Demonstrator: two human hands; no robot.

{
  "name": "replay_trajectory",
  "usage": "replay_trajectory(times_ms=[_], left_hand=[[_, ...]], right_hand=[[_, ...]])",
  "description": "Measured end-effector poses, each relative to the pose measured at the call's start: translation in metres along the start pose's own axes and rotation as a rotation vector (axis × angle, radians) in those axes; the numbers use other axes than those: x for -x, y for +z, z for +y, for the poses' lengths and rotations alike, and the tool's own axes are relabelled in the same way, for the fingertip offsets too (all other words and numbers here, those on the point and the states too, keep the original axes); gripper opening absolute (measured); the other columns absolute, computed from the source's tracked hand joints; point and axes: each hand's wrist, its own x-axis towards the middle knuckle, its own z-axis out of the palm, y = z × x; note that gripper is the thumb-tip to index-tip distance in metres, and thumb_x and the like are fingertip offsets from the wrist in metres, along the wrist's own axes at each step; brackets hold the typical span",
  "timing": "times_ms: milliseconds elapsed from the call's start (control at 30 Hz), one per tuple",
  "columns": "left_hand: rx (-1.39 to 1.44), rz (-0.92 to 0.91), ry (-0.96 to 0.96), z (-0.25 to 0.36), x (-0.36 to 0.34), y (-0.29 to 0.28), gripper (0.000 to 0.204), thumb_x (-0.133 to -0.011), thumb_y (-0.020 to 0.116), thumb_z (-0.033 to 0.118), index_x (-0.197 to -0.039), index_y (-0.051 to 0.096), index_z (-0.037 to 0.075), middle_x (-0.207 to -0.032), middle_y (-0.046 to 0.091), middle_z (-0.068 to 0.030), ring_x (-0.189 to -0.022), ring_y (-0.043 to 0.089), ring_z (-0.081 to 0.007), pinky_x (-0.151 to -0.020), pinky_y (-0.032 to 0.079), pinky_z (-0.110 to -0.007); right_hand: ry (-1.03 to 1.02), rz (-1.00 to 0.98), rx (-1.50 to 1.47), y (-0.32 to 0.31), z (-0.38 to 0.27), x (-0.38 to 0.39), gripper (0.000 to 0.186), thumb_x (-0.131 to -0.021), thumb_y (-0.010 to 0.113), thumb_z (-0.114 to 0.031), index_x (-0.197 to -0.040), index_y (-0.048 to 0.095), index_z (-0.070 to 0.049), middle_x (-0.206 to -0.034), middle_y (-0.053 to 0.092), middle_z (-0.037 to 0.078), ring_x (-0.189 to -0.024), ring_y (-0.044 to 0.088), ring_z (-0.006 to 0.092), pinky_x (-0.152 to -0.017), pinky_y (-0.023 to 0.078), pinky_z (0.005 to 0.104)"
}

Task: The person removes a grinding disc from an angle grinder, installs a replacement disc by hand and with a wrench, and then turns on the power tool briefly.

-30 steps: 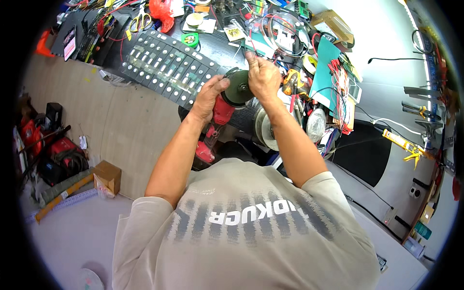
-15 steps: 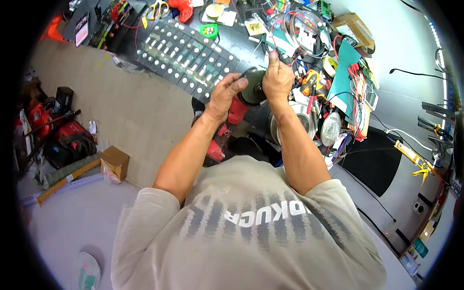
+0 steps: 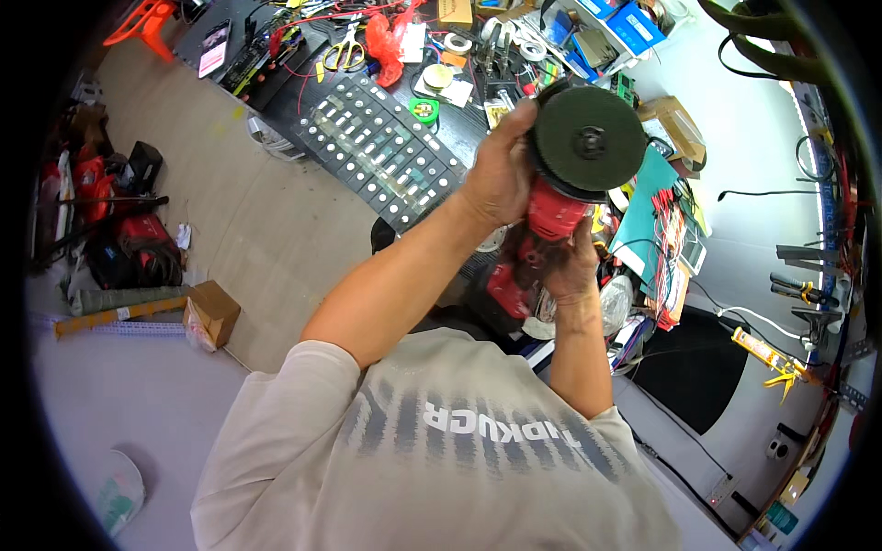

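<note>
A red angle grinder (image 3: 554, 213) is held up in front of me, its dark round disc (image 3: 588, 138) facing up toward me. My left hand (image 3: 501, 173) grips the grinder's head beside the disc and its guard, with the thumb up at the disc's edge. Around the grinder's red body, my right hand (image 3: 575, 266) is closed from the right side; some of its fingers are hidden behind the tool. Under and left of the grinder, the dark panel with rows of round silver studs (image 3: 381, 147) lies on the black table (image 3: 464, 129).
Scissors (image 3: 345, 53), a green tape measure (image 3: 424, 112) and a red plastic bag (image 3: 390, 50) lie at the back of the table. Red wires (image 3: 675, 220) and a teal sheet (image 3: 649, 188) crowd the right. A cardboard box (image 3: 213, 314) stands on the floor at left.
The grinder has risen and moved right, its disc turned toward me. My right hand has left the disc's centre for the body; my left hand has moved up and right with the head.
</note>
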Motion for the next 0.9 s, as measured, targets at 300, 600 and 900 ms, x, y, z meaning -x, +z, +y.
replay_trajectory(times_ms=[300,600,900], left_hand=[[-0.731,-0.076,-0.610,-0.060,0.084,-0.086,0.057,-0.097,0.075,0.028,-0.148,0.067,0.004,-0.125,0.072,-0.0016,-0.111,0.066,-0.0150,-0.101,0.052,-0.034],[-1.459,-0.218,-0.514,-0.058,0.101,-0.064,0.061,-0.094,0.088,0.036,-0.142,0.066,0.004,-0.127,0.078,-0.0212,-0.113,0.078,-0.0384,-0.099,0.060,-0.049],[-1.390,0.104,-0.438,-0.008,0.068,-0.050,0.035,-0.106,0.081,0.028,-0.123,0.077,-0.002,-0.104,0.083,-0.0138,-0.098,0.078,-0.0184,-0.090,0.063,-0.037]], right_hand=[[-0.337,0.270,0.293,-0.005,-0.013,0.009,0.085,-0.099,0.082,-0.069,-0.144,0.061,0.000,-0.128,0.077,0.021,-0.104,0.079,0.0294,-0.082,0.067,0.0440],[-0.223,0.358,0.245,0.020,-0.009,0.006,0.085,-0.093,0.095,-0.035,-0.156,0.052,0.002,-0.145,0.071,0.027,-0.129,0.077,0.0385,-0.085,0.070,0.0389],[-0.039,0.500,0.363,0.008,-0.009,0.020,0.074,-0.099,0.092,-0.045,-0.150,0.057,-0.005,-0.128,0.081,0.016,-0.105,0.084,0.0283,-0.068,0.065,0.0340]])
